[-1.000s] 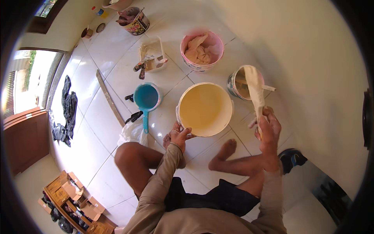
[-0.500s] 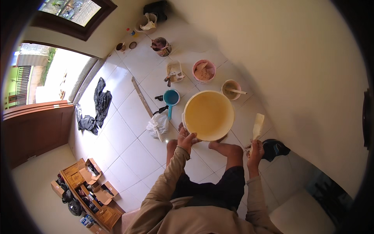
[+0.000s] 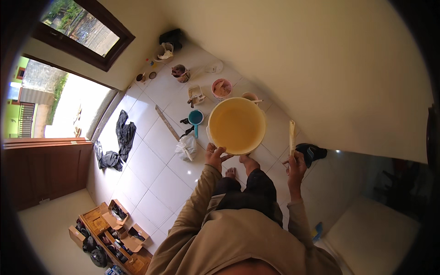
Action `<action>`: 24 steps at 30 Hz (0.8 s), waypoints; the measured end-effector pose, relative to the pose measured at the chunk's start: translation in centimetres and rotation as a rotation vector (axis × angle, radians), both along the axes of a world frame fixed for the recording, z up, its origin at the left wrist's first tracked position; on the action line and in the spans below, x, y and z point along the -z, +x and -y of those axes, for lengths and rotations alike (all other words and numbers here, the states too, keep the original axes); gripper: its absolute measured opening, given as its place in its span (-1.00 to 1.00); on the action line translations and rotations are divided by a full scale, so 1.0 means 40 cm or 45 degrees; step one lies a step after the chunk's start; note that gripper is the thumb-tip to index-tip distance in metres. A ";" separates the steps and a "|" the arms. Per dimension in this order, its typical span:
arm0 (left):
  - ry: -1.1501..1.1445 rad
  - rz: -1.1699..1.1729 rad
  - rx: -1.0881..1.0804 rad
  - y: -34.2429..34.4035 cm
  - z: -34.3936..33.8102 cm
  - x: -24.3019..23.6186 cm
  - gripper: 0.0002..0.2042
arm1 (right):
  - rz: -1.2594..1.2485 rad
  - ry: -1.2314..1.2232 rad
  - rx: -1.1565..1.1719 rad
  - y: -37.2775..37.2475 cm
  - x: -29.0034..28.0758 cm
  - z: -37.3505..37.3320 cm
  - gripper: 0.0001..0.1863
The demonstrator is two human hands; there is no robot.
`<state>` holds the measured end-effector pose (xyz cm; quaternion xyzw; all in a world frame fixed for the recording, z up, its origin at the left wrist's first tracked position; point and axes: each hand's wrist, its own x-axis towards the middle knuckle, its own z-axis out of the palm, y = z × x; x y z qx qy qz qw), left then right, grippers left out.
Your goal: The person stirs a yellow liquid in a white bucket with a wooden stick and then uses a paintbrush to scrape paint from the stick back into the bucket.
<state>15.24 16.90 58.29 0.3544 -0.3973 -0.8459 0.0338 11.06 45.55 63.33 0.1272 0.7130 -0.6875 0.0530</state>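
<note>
My left hand point(image 3: 215, 156) is closed on the near rim of a large cream bucket point(image 3: 237, 126), thumb over the edge. Inside, the bucket looks yellowish; I cannot tell how deep any contents are. Off to the right, my right hand point(image 3: 296, 164) is wrapped round a paintbrush point(image 3: 292, 135), held upright. The brush is pale cream and shows its narrow side, apart from both bucket and wall. Behind the bucket, a small pot point(image 3: 250, 96) with a stick across it is partly hidden.
Beyond the bucket stand a pink-rimmed tub point(image 3: 222, 87), a blue dipper point(image 3: 195, 118), a rectangular tray point(image 3: 196, 94) and a stained pail point(image 3: 180, 73). A white plastic bag point(image 3: 186, 147) and a wooden strip point(image 3: 167, 122) lie leftward. A dark bag point(image 3: 311, 153) sits by the right wall point(image 3: 357, 91).
My legs have straightened from a bent stance, and the view has risen. The bucket remains in my left hand. The brush has turned from its broad face to its edge.
</note>
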 end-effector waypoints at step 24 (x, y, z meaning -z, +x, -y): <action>0.019 0.075 0.325 0.417 -0.273 -0.089 -0.77 | 0.071 0.185 0.411 0.678 -0.043 -0.241 -0.73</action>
